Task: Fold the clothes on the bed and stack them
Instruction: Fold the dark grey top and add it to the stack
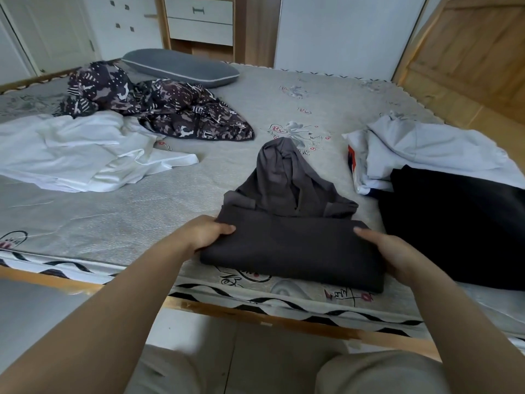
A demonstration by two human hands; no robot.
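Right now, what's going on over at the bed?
A person is folding laundry. The left hand and right hand each grip one side of a dark grey hooded top, folded over at the near edge of the bed. A white garment and a patterned one still lie unfolded; a black garment lies to the right.

- The dark grey hooded top (292,243) lay near the front edge of the bed (119,223), lower part folded into a flat rectangle, hood pointing away.
- A white garment (74,155) lay crumpled at the left.
- A dark patterned garment (159,106) sat bunched behind it.
- A pale blue garment (431,149) lay rumpled at the right, a black one (460,226) overlapping its near edge.
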